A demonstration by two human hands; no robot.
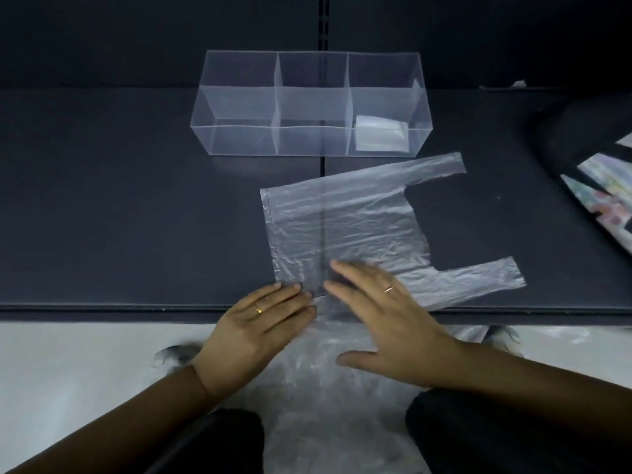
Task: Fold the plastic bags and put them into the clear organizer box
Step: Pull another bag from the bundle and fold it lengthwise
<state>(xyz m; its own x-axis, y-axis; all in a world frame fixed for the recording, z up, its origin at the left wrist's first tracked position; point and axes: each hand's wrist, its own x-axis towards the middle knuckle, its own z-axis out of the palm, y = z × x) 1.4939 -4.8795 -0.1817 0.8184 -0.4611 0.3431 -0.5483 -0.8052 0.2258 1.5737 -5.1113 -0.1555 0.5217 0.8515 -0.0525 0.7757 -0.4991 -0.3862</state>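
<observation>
The plastic bag (345,227) lies flat on the dark table (136,217), under and just beyond both hands. Its two handle strips run out past the right hand. We judge the film to be thin, very light, limp and slippery. It holds no shape, creases at once and may slide on the smooth surface. We advise taking hold at an edge or corner and pinching both layers, with a flat palm anchoring the rest while the fold is made. The handles look like the weakest place to pull.

The left hand (260,323) rests with fingers straight and close together, its fingertips at the bag's near left corner. The right hand (383,316) lies flat on the bag's near edge, fingers straight and slightly spread, just beside the left hand. Neither hand pinches anything.

Well beyond the fingertips stands the clear organizer box (239,138). Its compartment on the right-hand side holds one folded bag (381,133). Behind the wrists, toward the person, lies a loose heap of further bags (325,388). Far out past the right hand lies a dark item with a coloured pattern (602,196).

We can read no brand, label or writing on any of these.
</observation>
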